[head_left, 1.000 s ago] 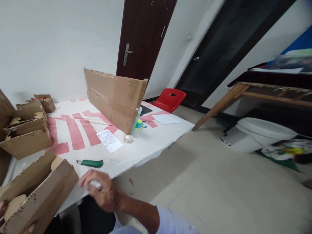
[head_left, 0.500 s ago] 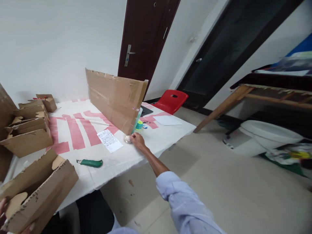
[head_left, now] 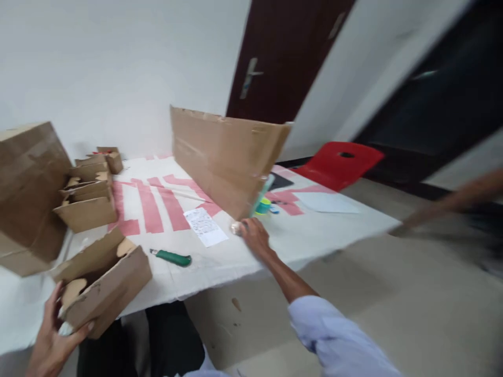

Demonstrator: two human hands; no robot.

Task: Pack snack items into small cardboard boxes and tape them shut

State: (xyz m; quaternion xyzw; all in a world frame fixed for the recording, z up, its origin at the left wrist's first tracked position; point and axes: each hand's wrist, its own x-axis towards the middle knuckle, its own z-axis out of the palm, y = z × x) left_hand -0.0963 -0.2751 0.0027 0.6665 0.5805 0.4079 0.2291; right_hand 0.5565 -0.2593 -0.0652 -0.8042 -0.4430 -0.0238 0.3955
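Note:
My left hand point(head_left: 53, 332) is closed around the near left end of an open cardboard box point(head_left: 113, 290), thumb on its front side. The box is tilted at the table's front edge, with a rounded flap point(head_left: 73, 290) folded in at each end. Out over the table, my right hand point(head_left: 255, 235) has its fingers closed on what looks like a small roll of clear tape point(head_left: 234, 228). A green utility knife point(head_left: 172, 257) lies between my hands, its blade tip pointing left. Close to my right hand is a sheet of paper point(head_left: 206, 226) with marks on it.
A large cardboard panel point(head_left: 228, 157) stands upright beyond my right hand, with a teal tape roll point(head_left: 262, 206) at its corner. Small cardboard boxes point(head_left: 86, 209) and a big carton point(head_left: 29, 193) stand at left. A red chair point(head_left: 340, 165) is behind the table point(head_left: 310, 238).
The view has swung left, so everything sits farther right and my left hand shows more fully on the box. My right hand stays at the tape roll near the panel's corner.

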